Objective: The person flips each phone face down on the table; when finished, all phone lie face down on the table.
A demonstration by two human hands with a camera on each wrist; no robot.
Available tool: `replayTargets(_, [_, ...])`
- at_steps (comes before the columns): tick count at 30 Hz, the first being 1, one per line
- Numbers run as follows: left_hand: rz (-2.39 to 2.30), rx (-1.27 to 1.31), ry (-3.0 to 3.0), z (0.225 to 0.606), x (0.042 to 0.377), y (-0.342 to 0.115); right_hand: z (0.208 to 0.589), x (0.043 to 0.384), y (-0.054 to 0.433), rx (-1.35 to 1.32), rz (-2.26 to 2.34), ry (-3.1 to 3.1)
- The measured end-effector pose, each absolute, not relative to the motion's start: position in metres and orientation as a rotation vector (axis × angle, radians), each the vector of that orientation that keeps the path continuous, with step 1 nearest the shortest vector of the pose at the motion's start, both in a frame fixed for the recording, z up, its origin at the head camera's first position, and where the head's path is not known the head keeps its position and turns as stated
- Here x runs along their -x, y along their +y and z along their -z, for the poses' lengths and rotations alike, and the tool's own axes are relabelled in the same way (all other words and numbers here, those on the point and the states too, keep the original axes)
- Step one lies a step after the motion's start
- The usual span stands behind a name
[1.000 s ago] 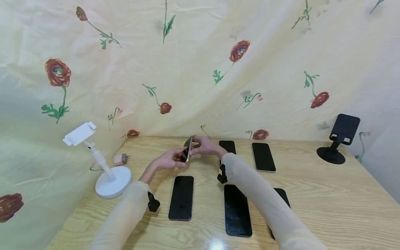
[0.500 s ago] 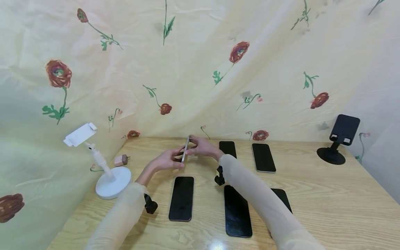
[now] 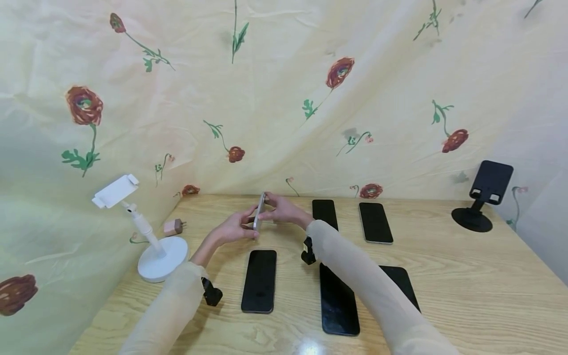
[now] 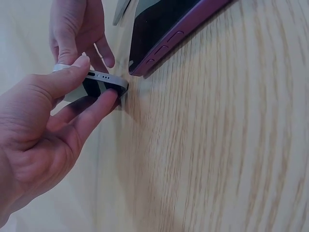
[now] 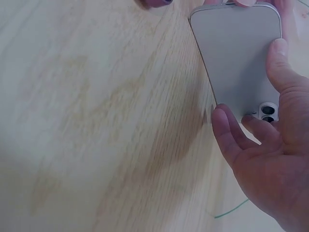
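A smartphone (image 3: 259, 211) with a silver-white back is held on edge near the back of the table, between both hands. My left hand (image 3: 230, 229) pinches its bottom end; in the left wrist view the thumb lies across the end by the charging port and a finger (image 4: 100, 108) lies against the dark screen. My right hand (image 3: 286, 209) grips the camera end by its two long edges. The right wrist view shows the plain back of the phone (image 5: 236, 53) with its camera lenses. Closest in front of the hands lies a dark phone (image 3: 259, 281), screen up.
Several more phones lie screen up to the right, including a large black phone (image 3: 339, 305) partly under the right sleeve. A white phone stand (image 3: 157, 259) and a pink charger plug (image 3: 172, 227) are left. A black phone stand (image 3: 472, 219) stands right. Floral cloth (image 3: 284, 98) hangs behind.
The phone has turned in the hands: its screen faced the head camera before, and now the edge and pale back show. Both hands have shifted slightly left with it.
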State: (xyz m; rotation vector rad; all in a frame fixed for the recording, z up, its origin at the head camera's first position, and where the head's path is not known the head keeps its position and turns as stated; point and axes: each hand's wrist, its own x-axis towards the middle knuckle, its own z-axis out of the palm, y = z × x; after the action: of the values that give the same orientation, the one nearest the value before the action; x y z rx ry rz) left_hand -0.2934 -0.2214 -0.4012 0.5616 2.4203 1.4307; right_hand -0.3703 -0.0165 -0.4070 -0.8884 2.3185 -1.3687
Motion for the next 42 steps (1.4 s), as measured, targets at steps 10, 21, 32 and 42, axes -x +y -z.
replayTargets(10, [-1.51,-0.57,2.369,0.404,0.292,-0.224,0.409,0.365,-0.021,0.875,1.379,2.301])
replayTargets(21, [-1.495,-0.564,2.399,0.402,0.289,-0.224,0.416,0.363,-0.025,0.895,1.3,2.374])
replayTargets(32, [-1.522,-0.569,2.381,0.405,0.289,-0.228,0.42,0.365,-0.028,0.964,1.236,2.401])
replayTargets(42, [-1.51,-0.532,2.402,0.406,0.29,-0.23,0.418,0.362,-0.029,0.974,1.166,2.421])
